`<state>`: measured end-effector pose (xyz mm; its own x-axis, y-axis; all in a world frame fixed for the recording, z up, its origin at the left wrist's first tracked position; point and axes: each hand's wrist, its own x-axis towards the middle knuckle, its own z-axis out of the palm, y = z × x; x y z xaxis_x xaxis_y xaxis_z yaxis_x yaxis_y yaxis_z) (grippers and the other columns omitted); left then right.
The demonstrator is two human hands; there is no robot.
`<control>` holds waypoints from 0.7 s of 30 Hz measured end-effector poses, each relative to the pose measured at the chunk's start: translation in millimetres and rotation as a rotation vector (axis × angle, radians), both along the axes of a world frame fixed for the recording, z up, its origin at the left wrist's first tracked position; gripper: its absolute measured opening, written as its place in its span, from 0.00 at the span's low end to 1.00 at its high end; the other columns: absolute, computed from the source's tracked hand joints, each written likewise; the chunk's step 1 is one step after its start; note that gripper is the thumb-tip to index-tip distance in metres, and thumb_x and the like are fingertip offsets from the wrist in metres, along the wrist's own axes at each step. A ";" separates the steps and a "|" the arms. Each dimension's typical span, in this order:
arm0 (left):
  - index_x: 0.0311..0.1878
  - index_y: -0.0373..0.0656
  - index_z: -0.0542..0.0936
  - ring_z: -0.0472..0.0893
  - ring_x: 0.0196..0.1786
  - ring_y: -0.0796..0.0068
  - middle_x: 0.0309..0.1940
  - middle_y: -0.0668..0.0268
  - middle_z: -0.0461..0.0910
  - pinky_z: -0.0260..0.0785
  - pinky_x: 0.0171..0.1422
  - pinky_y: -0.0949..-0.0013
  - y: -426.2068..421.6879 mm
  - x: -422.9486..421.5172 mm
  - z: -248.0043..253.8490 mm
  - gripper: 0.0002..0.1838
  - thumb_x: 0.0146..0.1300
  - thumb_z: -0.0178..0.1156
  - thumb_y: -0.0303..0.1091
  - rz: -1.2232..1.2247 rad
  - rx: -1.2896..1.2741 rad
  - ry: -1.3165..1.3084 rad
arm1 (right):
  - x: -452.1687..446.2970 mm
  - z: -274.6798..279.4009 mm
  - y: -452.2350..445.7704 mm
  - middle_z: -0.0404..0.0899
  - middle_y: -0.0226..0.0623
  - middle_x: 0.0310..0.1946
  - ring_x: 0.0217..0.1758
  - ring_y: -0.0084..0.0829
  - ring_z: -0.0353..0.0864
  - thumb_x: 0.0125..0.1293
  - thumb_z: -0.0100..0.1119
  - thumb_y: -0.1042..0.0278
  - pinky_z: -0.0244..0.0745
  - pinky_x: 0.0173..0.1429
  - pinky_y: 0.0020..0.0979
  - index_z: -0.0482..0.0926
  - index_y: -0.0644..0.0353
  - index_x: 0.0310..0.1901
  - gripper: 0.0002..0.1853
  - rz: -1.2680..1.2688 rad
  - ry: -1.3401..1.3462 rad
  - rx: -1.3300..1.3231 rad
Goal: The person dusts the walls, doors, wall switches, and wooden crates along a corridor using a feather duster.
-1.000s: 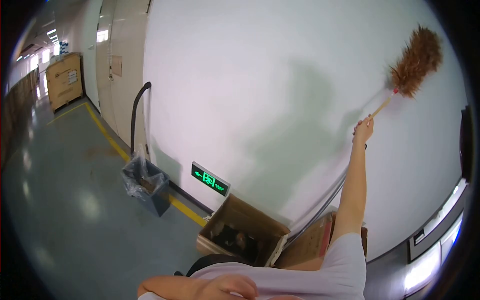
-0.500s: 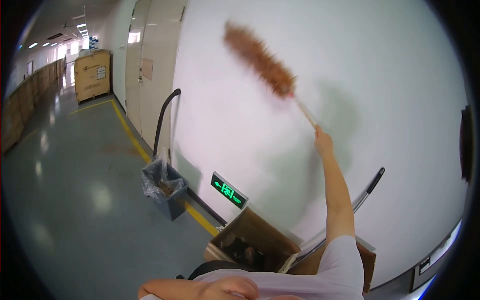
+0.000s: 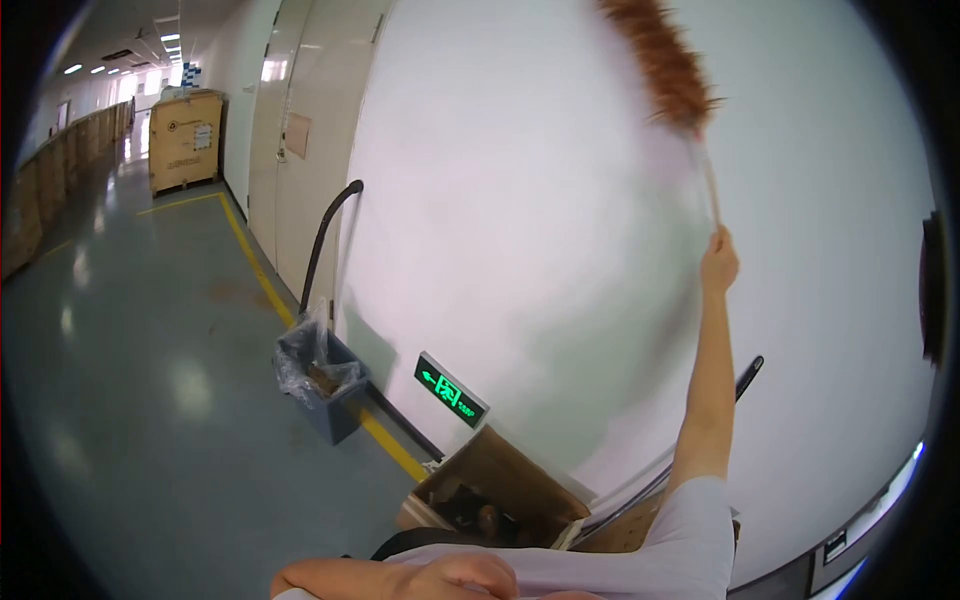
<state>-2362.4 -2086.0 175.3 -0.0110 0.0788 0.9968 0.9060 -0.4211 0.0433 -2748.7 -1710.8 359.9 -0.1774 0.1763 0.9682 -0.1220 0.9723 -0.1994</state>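
My right hand (image 3: 719,262) is raised high on the right, with its fingers wrapped round the thin handle of a feather duster (image 3: 672,78). The duster's brown feathered head points up along the white wall (image 3: 500,200), and its tip runs out of the top of the view. Whether the feathers touch the wall I cannot tell. Low down, my left hand (image 3: 475,572) lies against the front of my white shirt with its fingers curled in. Nothing shows in it, though the bottom edge cuts part of it off.
A green-lit exit sign (image 3: 452,390) is low on the wall, above an open cardboard box (image 3: 530,465). A grey bin (image 3: 335,415) with a plastic liner stands left, near a black hose (image 3: 322,235). A black-handled pole (image 3: 748,378) leans at right. Wooden crates (image 3: 185,140) stand farther off.
My right hand has moved up and to the right with the feather duster. The duster has swung from a leftward slant to more upright. My left hand stays nearly in place.
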 end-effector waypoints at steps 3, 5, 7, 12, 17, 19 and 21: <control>0.27 0.48 0.76 0.69 0.33 0.66 0.30 0.67 0.76 0.61 0.36 0.66 -3.0 -6.8 1.4 0.19 0.64 0.40 0.48 -0.036 0.003 0.015 | 11.4 45.5 20.1 0.78 0.42 0.37 0.40 0.45 0.76 0.65 0.40 0.59 0.70 0.43 0.40 0.70 0.53 0.52 0.17 -0.015 0.165 -0.122; 0.27 0.48 0.76 0.70 0.33 0.66 0.31 0.67 0.76 0.61 0.36 0.66 -5.0 -9.3 1.2 0.20 0.64 0.40 0.49 -0.053 0.000 0.021 | 16.3 70.6 29.0 0.77 0.43 0.40 0.43 0.45 0.75 0.65 0.39 0.61 0.68 0.45 0.40 0.67 0.56 0.54 0.18 0.060 0.242 -0.092; 0.28 0.49 0.76 0.70 0.34 0.66 0.31 0.67 0.76 0.61 0.36 0.66 -5.9 -9.4 1.8 0.20 0.64 0.40 0.49 -0.058 0.005 0.006 | 17.9 94.2 33.9 0.76 0.44 0.40 0.44 0.45 0.74 0.64 0.39 0.62 0.68 0.46 0.41 0.66 0.56 0.55 0.18 0.138 0.206 -0.203; 0.28 0.49 0.76 0.70 0.34 0.66 0.31 0.67 0.76 0.61 0.36 0.66 -9.7 -10.6 3.1 0.19 0.64 0.42 0.49 -0.023 -0.018 0.004 | -9.2 122.5 29.1 0.77 0.48 0.36 0.41 0.48 0.75 0.63 0.40 0.65 0.68 0.44 0.43 0.67 0.56 0.54 0.17 0.098 0.207 -0.253; 0.28 0.49 0.76 0.70 0.34 0.66 0.31 0.67 0.76 0.61 0.35 0.66 -13.3 -7.2 0.6 0.17 0.62 0.44 0.47 0.043 -0.026 -0.006 | -59.1 92.4 -22.9 0.77 0.50 0.30 0.34 0.51 0.76 0.62 0.41 0.65 0.70 0.38 0.46 0.67 0.55 0.54 0.18 0.072 0.160 -0.101; 0.28 0.49 0.76 0.70 0.34 0.66 0.31 0.68 0.76 0.61 0.35 0.67 -11.6 -6.3 0.4 0.16 0.62 0.45 0.47 0.039 -0.003 -0.028 | -61.7 72.4 -58.1 0.77 0.50 0.28 0.33 0.50 0.76 0.63 0.40 0.65 0.70 0.37 0.46 0.66 0.53 0.54 0.18 0.065 0.005 -0.033; 0.26 0.48 0.76 0.69 0.33 0.67 0.30 0.67 0.76 0.61 0.34 0.67 -11.4 -5.1 1.4 0.14 0.61 0.46 0.43 0.041 0.016 -0.040 | -66.8 49.2 -89.8 0.77 0.49 0.28 0.32 0.49 0.76 0.63 0.39 0.66 0.71 0.37 0.46 0.65 0.52 0.56 0.18 0.052 -0.141 0.064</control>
